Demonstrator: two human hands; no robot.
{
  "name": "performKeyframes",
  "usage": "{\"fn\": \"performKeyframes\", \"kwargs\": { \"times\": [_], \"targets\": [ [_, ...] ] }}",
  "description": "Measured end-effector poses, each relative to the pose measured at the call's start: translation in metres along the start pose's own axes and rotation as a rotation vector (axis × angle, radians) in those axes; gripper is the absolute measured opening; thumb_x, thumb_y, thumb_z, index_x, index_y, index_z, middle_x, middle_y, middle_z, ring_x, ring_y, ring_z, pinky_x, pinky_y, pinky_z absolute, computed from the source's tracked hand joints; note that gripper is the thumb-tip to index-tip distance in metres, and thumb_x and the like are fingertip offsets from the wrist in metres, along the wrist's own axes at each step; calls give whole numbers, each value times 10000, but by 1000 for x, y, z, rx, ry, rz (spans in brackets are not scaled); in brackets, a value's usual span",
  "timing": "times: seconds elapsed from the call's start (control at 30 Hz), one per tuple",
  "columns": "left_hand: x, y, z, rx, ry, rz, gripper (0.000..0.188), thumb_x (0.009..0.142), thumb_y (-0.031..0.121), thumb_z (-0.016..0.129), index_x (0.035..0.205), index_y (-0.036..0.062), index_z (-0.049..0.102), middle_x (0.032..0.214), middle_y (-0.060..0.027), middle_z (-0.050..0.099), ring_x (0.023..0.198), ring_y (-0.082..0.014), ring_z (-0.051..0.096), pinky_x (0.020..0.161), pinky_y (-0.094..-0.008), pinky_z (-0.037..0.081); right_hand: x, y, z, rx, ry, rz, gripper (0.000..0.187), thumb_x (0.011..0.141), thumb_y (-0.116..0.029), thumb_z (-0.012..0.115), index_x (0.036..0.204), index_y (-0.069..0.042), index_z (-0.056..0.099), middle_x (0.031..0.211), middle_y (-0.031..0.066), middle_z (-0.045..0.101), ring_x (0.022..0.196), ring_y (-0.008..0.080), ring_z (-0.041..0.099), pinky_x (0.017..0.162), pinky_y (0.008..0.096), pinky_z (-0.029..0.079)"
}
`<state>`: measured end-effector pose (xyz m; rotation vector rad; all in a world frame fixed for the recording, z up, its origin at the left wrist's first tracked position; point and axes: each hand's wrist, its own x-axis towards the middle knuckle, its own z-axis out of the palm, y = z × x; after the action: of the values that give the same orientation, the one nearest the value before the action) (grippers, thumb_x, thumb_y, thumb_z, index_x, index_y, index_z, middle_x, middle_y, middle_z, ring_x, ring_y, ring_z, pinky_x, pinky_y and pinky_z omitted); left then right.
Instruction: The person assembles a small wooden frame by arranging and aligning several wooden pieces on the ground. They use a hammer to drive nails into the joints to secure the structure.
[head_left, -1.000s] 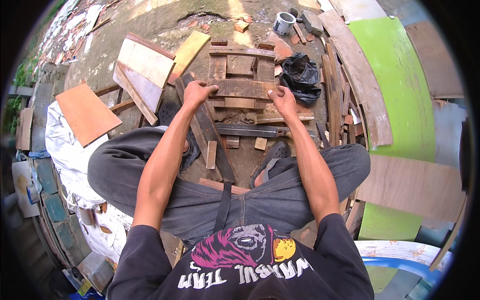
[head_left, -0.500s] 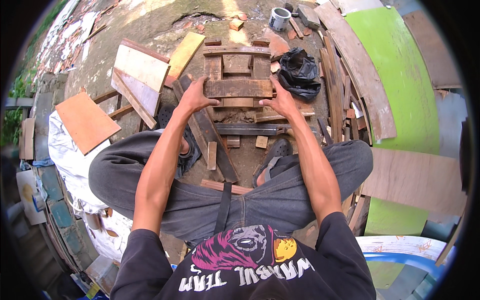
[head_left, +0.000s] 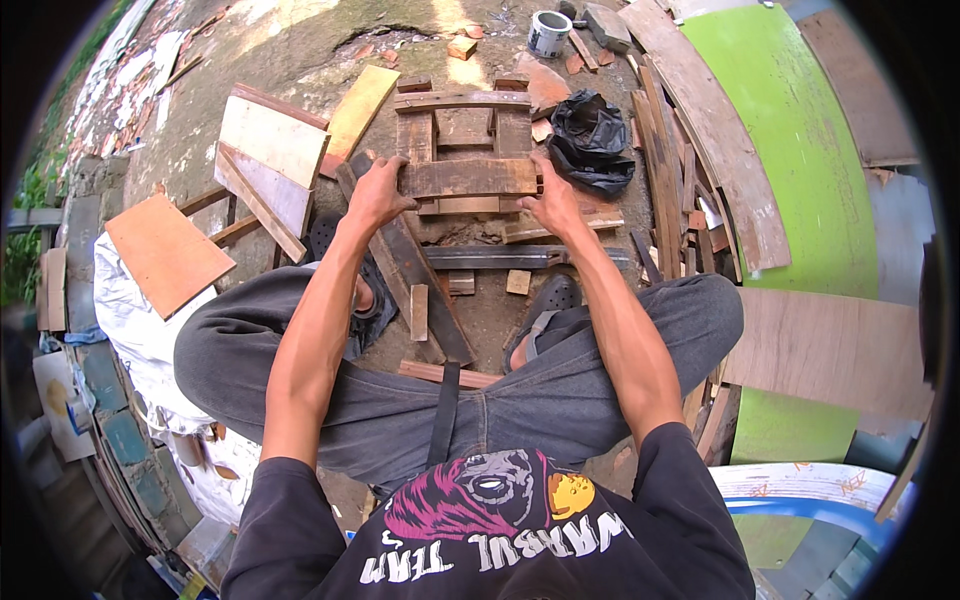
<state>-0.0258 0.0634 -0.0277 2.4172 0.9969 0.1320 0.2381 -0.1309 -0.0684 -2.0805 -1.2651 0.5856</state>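
Left hand (head_left: 378, 195) closed over the left end of a short wooden plank (head_left: 468, 177), fingers curled across its upper edge, thumb side toward the body. Right hand (head_left: 553, 203) gripping the right end of the same plank, fingers wrapped around the end grain. Plank held level and crosswise over a small wooden frame (head_left: 462, 115) of upright and cross slats lying flat on the ground (head_left: 300, 40), directly ahead of the knees; whether plank and frame touch, not discernible. Just below the hands, a dark metal bar (head_left: 500, 257) lying crosswise, with small wood offcuts (head_left: 518, 282) beside it. Beneath the left forearm, a long dark board (head_left: 410, 270) running diagonally toward the lap, a short pale block (head_left: 419, 312) resting on it. Right of the frame, a crumpled black plastic bag (head_left: 590, 140), just beside a stack of long narrow strips (head_left: 665, 180). Farther right, a curved green panel (head_left: 800, 130) crossed by a weathered board (head_left: 720, 140). Left of the frame, pale rectangular panels (head_left: 272, 150) leaning together, a yellowish plank (head_left: 358, 108) next to them, and an orange-brown square board (head_left: 165, 250) well apart. At the top edge, a small white tin (head_left: 548, 33) among rubble. Seated legs in grey trousers (head_left: 400, 410) at bottom centre.
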Motion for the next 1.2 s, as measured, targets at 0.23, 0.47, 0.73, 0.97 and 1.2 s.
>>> {"fn": "performKeyframes", "kwargs": {
  "times": [0.23,0.47,0.73,0.97,1.2],
  "targets": [
    [-2,-13,2,-67,8,27,765,647,185,896,1334,82,575,1210,-208,614,1099,-403,628,961,-452,516,1,-4,-1,21,-30,59,787,761,-129,854,1425,-123,433,1200,256,671,1147,429,637,959,459,502],
    [0,-23,-2,-180,-56,30,798,625,117,892,1356,92,576,1215,-146,593,939,-284,636,887,-377,537,2,-6,-5,36,-24,46,790,745,-131,863,1417,-126,448,1169,251,683,1123,410,653,952,451,509],
    [-1,-24,2,-209,-46,29,869,621,222,931,1397,114,554,1239,-169,615,1010,-321,665,920,-413,531,3,-8,-8,29,-50,71,823,754,-135,864,1453,-156,429,1219,235,675,1132,357,666,951,426,521],
    [-4,-32,11,-697,-24,-326,989,785,423,857,1513,-50,382,1372,-235,596,1120,-270,648,924,-369,526,7,9,-17,640,-198,341,845,853,-137,774,1552,-12,315,1408,195,574,1235,300,606,1000,415,531],
    [-9,-16,31,-834,-27,-539,870,843,461,800,1449,-74,479,1265,-181,653,1084,-218,623,899,-323,498,7,20,8,711,-147,591,856,924,-486,721,1507,38,375,1364,208,570,1167,319,631,961,420,555]
  ]
}}
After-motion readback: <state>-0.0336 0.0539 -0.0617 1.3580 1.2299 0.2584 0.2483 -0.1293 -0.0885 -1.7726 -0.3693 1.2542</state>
